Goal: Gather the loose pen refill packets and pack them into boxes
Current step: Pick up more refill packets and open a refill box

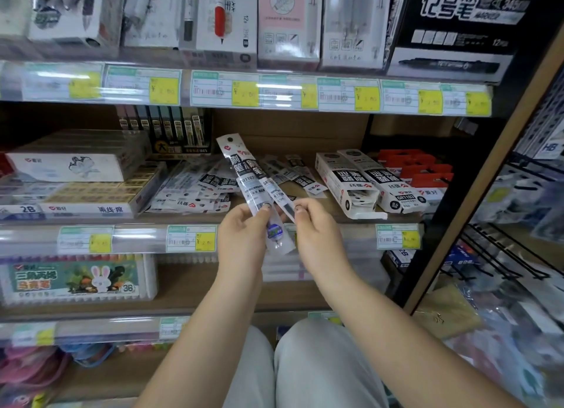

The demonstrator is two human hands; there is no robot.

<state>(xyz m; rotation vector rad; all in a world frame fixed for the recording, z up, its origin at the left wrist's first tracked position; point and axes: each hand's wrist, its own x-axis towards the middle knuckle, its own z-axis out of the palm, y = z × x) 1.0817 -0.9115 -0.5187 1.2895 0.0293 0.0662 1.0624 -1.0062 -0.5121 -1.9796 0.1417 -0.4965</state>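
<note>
Packets (244,175) at frame centre, pinched low by both hands (241,233) (314,227): light, floppy, slippery (best gripped mid-length).

You're in a stationery shop: shelves (183,311) stacked with boxed pens (287,22), markers (457,25), erasers (88,194), crayons (76,281), and yellow price tags (244,93) with barcodes along every shelf edge.
</note>
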